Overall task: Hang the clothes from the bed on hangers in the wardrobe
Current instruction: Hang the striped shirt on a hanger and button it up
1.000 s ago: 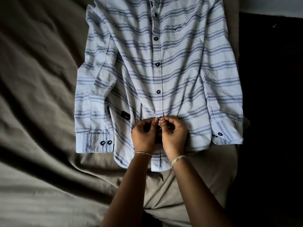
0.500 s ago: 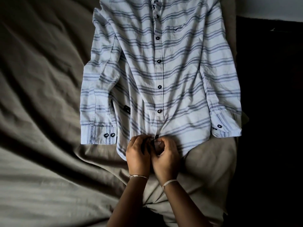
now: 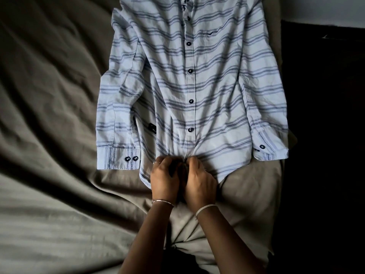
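- My left hand and right hand sit knuckle to knuckle at the near hem of the pale blue long-sleeved shirt with grey and navy stripes.
- The fingers of both hands are curled in and pinch the button strip there. What lies under the fingertips is hidden.
- A thin metal bracelet circles my left wrist and a pale band my right.
- The shirt lies front up on the rumpled grey-brown bed sheet, collar far, hem near, with its dark buttons closed down the middle.
- Both sleeves run down its sides. The left cuff lies flat just left of my left hand, and the right cuff reaches the bed's right edge.
- Right of that edge is a dark strip, too dim to read.
- Bare sheet spreads wide to the left and near.
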### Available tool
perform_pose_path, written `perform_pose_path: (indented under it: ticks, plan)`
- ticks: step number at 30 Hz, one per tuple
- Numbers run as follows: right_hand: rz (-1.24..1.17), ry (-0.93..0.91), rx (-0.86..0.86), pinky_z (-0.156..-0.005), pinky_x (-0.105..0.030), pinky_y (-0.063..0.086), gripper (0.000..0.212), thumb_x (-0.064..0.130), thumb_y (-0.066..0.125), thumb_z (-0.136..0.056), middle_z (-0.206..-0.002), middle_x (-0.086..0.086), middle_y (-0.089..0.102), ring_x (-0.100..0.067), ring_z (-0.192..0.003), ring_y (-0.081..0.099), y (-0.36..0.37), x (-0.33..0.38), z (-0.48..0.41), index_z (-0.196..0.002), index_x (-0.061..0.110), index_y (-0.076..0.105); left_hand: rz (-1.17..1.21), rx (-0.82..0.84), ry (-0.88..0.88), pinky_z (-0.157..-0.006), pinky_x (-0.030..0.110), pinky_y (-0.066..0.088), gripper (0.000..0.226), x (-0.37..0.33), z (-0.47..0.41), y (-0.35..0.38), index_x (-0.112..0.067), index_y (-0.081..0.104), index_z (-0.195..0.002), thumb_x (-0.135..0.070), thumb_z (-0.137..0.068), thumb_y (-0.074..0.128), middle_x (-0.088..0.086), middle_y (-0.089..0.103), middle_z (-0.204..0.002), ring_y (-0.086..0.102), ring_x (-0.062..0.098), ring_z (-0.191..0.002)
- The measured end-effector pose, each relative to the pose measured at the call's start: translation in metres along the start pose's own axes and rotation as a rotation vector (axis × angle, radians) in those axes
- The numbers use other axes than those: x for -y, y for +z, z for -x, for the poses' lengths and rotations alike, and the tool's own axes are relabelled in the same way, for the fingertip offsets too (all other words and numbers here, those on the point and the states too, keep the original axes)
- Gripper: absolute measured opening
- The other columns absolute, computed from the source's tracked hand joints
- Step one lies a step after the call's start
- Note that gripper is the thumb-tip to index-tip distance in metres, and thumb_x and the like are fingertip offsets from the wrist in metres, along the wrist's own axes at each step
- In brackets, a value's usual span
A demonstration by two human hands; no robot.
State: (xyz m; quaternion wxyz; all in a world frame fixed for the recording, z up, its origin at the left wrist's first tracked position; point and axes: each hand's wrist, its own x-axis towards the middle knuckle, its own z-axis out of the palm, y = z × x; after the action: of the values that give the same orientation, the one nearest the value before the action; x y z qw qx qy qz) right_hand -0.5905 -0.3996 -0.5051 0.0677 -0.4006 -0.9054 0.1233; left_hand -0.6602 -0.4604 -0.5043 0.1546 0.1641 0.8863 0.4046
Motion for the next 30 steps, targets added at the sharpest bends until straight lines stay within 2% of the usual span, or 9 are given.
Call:
perform_pose_path:
  ticks: [2, 5, 7, 9, 13, 18, 22, 25, 30]
  plan:
    - [-0.082, -0.003, -0.002, -0.038, -0.025, 0.037, 0.044, 0.012, 0.082, -0.069, -0.080, 0.001, 0.068, -0.021, -0.052, 0.065, 0.000, -0.002, -0.001, -0.099, 0.021, 0.051, 0.034, 0.021, 0.020, -0.080, -0.002, 0.032, 0.023, 0.000, 0.004, 0.000, -0.010, 0.075, -0.094, 0.002, -0.075, 0.073, -0.001, 0.057, -0.092, 0.050, 0.002, -0.083]
    - [-0.166, -0.012, -0.027, -0.040, -0.026, 0.040, 0.045, 0.011, 0.083, -0.067, -0.081, -0.001, 0.070, -0.024, -0.057, 0.066, 0.003, -0.008, -0.003, -0.100, 0.020, 0.053, 0.045, 0.016, 0.001, -0.080, 0.001, 0.034, 0.020, -0.002, 0.007, 0.001, -0.015, 0.076, -0.094, -0.004, -0.078, 0.074, -0.002, 0.055, -0.096, 0.055, 0.013, -0.087]
    - [-0.175, -0.013, -0.070, -0.041, -0.028, 0.040, 0.028, 0.011, 0.077, -0.073, -0.080, -0.004, 0.067, -0.026, -0.059, 0.065, 0.004, -0.009, -0.001, -0.093, 0.016, 0.058, 0.016, 0.010, -0.005, -0.079, 0.009, 0.036, 0.019, -0.004, 0.008, 0.003, -0.016, 0.075, -0.093, -0.005, -0.078, 0.074, 0.002, 0.058, -0.099, 0.057, 0.019, -0.089]
    - [-0.165, 0.017, -0.114, -0.044, -0.031, 0.038, 0.004, 0.018, 0.059, -0.082, -0.079, -0.003, 0.065, -0.026, -0.059, 0.063, 0.005, -0.009, 0.000, -0.084, 0.016, 0.060, -0.042, 0.023, -0.014, -0.079, 0.019, 0.041, 0.019, -0.008, 0.008, 0.004, -0.019, 0.075, -0.093, -0.009, -0.078, 0.073, 0.004, 0.059, -0.107, 0.057, 0.022, -0.097]
    - [-0.265, 0.082, -0.146, -0.058, -0.031, 0.031, 0.021, 0.026, 0.042, -0.088, -0.079, -0.001, 0.065, -0.025, -0.067, 0.064, 0.006, -0.008, 0.003, -0.084, 0.016, 0.060, -0.129, 0.021, -0.036, -0.079, 0.032, 0.046, 0.017, -0.017, 0.007, 0.004, -0.025, 0.072, -0.095, -0.017, -0.080, 0.071, 0.000, 0.059, -0.114, 0.055, 0.025, -0.104]
    - [-0.419, 0.104, -0.180, -0.064, -0.029, 0.035, 0.022, 0.024, 0.044, -0.090, -0.083, -0.003, 0.066, -0.024, -0.074, 0.061, 0.006, -0.008, 0.006, -0.091, 0.013, 0.062, -0.103, 0.023, -0.012, -0.078, 0.031, 0.044, 0.021, -0.019, 0.010, 0.005, -0.027, 0.072, -0.104, -0.021, -0.085, 0.068, -0.002, 0.061, -0.116, 0.056, 0.023, -0.104]
    - [-0.426, 0.148, -0.167, -0.064, -0.030, 0.036, 0.009, 0.013, 0.058, -0.085, -0.086, -0.003, 0.067, -0.026, -0.075, 0.064, 0.014, -0.007, 0.010, -0.093, 0.015, 0.061, 0.053, 0.044, -0.068, -0.074, 0.027, 0.050, 0.011, -0.019, 0.004, 0.005, -0.027, 0.074, -0.094, -0.032, -0.087, 0.067, -0.009, 0.069, -0.094, 0.064, 0.014, -0.089]
    - [-0.409, 0.162, -0.140, -0.064, -0.032, 0.038, 0.014, 0.014, 0.061, -0.081, -0.088, -0.004, 0.066, -0.025, -0.077, 0.063, 0.015, -0.006, 0.013, -0.094, 0.015, 0.060, 0.122, 0.081, -0.172, -0.071, 0.026, 0.053, 0.023, -0.020, -0.001, 0.001, -0.025, 0.076, -0.087, -0.046, -0.080, 0.072, -0.009, 0.073, -0.082, 0.068, 0.007, -0.079]
    - [-0.610, 0.142, -0.203, -0.072, -0.027, 0.042, 0.022, 0.021, 0.049, -0.082, -0.092, -0.004, 0.065, -0.015, -0.082, 0.056, 0.013, 0.000, 0.015, -0.096, 0.011, 0.063, 0.180, 0.186, -0.218, -0.070, 0.014, 0.046, 0.014, -0.021, -0.010, -0.004, -0.019, 0.074, -0.093, -0.030, -0.084, 0.073, -0.003, 0.073, -0.082, 0.065, 0.005, -0.077]
